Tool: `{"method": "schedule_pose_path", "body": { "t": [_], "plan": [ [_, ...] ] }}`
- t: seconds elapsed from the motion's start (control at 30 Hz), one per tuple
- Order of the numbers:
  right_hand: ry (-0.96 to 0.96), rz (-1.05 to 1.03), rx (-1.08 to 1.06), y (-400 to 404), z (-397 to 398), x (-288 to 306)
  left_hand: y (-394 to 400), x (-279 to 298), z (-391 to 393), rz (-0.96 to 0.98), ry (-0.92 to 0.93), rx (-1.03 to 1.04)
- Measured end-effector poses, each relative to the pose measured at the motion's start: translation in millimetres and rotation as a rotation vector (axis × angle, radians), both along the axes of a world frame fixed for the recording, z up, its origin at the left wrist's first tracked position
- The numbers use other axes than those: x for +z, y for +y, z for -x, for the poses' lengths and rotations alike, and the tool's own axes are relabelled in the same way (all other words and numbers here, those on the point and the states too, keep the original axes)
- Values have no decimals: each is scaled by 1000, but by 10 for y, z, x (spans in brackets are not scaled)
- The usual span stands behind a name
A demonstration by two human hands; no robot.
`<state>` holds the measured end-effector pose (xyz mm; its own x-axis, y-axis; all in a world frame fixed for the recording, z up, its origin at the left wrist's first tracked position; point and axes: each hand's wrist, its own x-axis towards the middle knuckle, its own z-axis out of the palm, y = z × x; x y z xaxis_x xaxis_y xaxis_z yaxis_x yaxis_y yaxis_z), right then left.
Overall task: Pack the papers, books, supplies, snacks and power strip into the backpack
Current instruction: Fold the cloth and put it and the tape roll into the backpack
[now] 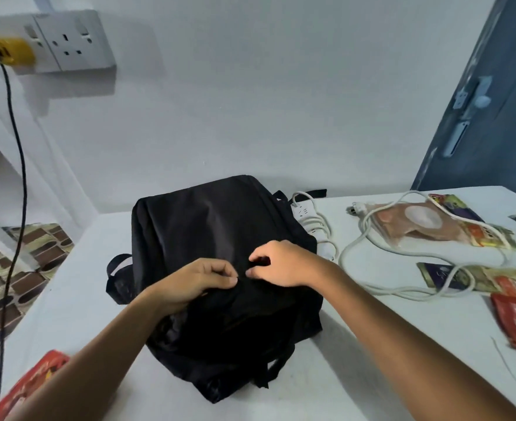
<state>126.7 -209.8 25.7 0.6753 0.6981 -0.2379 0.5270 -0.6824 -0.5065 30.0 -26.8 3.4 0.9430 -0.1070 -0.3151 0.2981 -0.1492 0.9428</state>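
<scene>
A black backpack lies flat in the middle of the white table. My left hand and my right hand both rest on its top, each pinching the black fabric or a zipper pull near the middle. A white power strip sits just behind the bag's right side, its long white cord looping across the table. Snack packets lie to the right: a clear pouch with brown contents, a greenish packet and a red bar. Another red packet lies at the near left.
A wall socket with a yellow plug and a black cable hangs at the upper left. A blue door stands at the right. Patterned floor shows past the table's left edge.
</scene>
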Motion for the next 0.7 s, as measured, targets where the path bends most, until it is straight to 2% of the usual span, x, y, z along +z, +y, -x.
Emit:
{"method": "schedule_pose_path", "body": {
  "t": [0.17,0.33,0.4,0.53,0.7],
  "plan": [
    [-261,80,88,-15,42,-404,-72,-232,55,-55,-20,-7],
    [-501,-197,25,-178,215,-832,-168,-410,85,-177,-114,51],
    [-529,-304,16,-217,234,-928,-199,-477,114,-239,-178,78],
    [-512,-388,12,-233,247,-957,-303,-550,180,-404,-301,150],
    [-478,-474,65,-316,217,-969,-458,-483,299,-647,-298,215]
  ]
}}
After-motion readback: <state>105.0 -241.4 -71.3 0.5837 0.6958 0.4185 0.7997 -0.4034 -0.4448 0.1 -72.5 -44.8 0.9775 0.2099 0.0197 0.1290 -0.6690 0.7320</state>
